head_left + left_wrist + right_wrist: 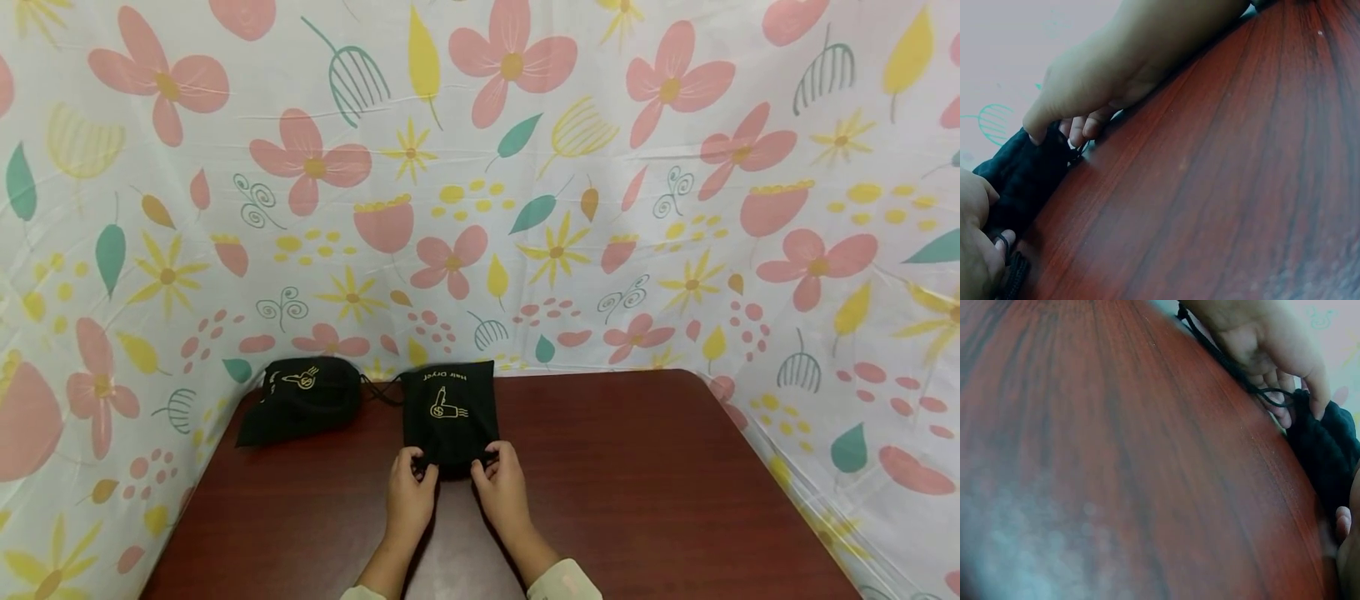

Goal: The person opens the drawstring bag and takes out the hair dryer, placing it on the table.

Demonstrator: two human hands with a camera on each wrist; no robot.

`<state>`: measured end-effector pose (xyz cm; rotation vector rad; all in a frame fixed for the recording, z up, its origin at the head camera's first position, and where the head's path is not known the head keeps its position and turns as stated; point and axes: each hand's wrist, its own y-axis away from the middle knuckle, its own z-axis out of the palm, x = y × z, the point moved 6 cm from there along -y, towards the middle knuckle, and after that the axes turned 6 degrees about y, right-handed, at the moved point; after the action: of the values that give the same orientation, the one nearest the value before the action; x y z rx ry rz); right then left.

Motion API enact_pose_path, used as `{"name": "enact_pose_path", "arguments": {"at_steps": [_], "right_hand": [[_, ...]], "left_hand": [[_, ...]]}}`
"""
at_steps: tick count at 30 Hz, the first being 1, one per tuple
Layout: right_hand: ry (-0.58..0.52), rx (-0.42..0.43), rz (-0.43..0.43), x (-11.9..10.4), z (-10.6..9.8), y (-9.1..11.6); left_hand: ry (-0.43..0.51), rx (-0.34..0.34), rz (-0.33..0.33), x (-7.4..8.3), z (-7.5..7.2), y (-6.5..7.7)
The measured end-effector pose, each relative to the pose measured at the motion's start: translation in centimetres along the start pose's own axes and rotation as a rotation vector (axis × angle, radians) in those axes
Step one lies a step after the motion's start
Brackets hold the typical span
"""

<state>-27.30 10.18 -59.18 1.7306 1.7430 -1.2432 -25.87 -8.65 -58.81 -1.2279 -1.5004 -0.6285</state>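
A black drawstring pouch (450,417) lies on the table in the head view, printed with a gold hair dryer and the words "Hair Dryer". At its near end, my left hand (408,500) pinches the left corner and my right hand (504,496) pinches the right corner. The left wrist view shows dark cord (1017,272) by the left fingers. In the right wrist view, a black drawstring (1229,362) runs beside the left hand (1272,344). The pouch's contents are hidden.
A second black pouch (303,400) with a similar gold print lies at the table's back left, bulging. Black cord (382,389) lies between the pouches. The dark red wooden table (637,483) has a flower-printed curtain (555,200) behind it and at both sides.
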Motion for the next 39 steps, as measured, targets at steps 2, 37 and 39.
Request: {"name": "enact_pose_path", "arguments": {"at_steps": [2,37,39], "right_hand": [[0.000,0.002,0.000,-0.01,0.01,0.01],[0.016,0.017,-0.031,-0.45,-0.30,0.12],[0.024,0.019,-0.035,-0.45,-0.24,0.16]], "left_hand": [[0.009,0.009,0.007,0.00,-0.07,-0.01],[0.009,0.002,-0.008,0.07,0.10,0.20],[-0.001,-0.002,-0.010,0.04,0.14,0.20]]}}
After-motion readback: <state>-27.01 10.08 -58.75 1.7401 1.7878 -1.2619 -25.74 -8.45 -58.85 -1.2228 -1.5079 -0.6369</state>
